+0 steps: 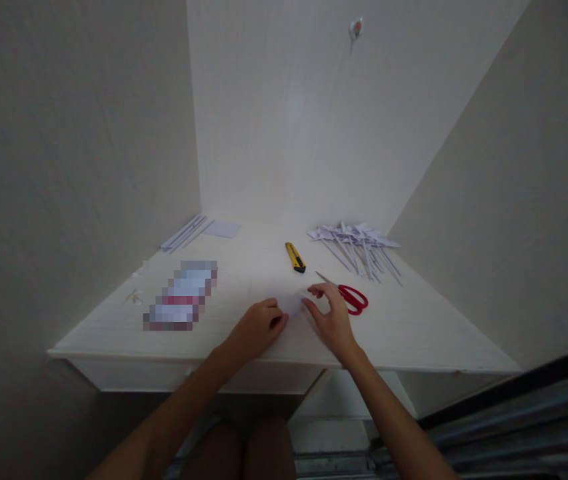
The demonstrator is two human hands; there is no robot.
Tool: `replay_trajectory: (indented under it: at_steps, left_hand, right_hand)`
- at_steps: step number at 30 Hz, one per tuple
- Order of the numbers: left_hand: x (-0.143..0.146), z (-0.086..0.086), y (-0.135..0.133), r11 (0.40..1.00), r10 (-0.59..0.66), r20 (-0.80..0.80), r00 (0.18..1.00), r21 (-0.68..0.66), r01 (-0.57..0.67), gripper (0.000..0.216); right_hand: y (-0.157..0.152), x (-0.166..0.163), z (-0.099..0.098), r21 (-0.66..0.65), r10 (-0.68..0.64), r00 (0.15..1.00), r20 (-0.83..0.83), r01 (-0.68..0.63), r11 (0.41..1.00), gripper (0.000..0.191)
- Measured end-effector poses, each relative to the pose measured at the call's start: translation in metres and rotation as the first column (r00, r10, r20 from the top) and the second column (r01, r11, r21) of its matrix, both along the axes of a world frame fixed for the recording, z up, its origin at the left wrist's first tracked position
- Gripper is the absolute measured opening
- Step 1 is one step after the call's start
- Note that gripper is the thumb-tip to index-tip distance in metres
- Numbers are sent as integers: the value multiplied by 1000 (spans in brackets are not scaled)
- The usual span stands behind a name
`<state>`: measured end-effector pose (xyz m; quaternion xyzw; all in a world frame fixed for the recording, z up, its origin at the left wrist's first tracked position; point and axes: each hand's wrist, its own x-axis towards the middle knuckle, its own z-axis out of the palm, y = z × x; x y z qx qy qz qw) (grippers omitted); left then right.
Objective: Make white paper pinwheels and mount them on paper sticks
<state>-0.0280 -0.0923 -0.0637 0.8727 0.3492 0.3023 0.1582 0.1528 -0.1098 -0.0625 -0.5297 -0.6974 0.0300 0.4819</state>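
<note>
A small white piece of paper lies near the front edge of the white table. My left hand has its fingers curled and pinching the paper's left side. On the paper's right side rests my right hand, fingertips pressing down on its edge and thumb raised. Red-handled scissors lie just right of my right hand. A yellow utility knife lies behind the paper.
A heap of folded white paper pieces and strips sits at the back right. Paper strips and a sheet lie at the back left. A blurred-out patch covers something at the left. Walls close in on three sides.
</note>
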Motion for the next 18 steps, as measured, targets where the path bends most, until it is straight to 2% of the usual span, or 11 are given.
replay_trajectory:
  at_steps: [2,5,9,11,13,18]
  left_hand:
    - [5,1,-1,997,51,71,996,-62,-47,30]
    - [8,3,-1,984,74,131,989,-172,-51,32]
    - [0,5,-4,965,-18,151,988,-257,57,30]
    - [-7,5,-7,961,-86,142,986,-248,120,26]
    - [-15,4,-10,971,-97,107,989,-210,118,23]
    - [-40,-7,0,998,42,51,998,-43,-40,26]
  right_hand:
    - [-4,-6,-1,48,39,997,67,-42,998,13]
    - [-7,-11,-4,-8,205,958,201,-208,978,24]
    - [-6,-10,-9,-129,266,933,241,-241,962,27]
    - [-6,-9,-11,-179,271,933,237,-233,956,26]
    - [-7,-8,-11,-223,271,932,239,-219,950,26]
    - [-12,-10,-4,-284,308,920,243,-236,929,27]
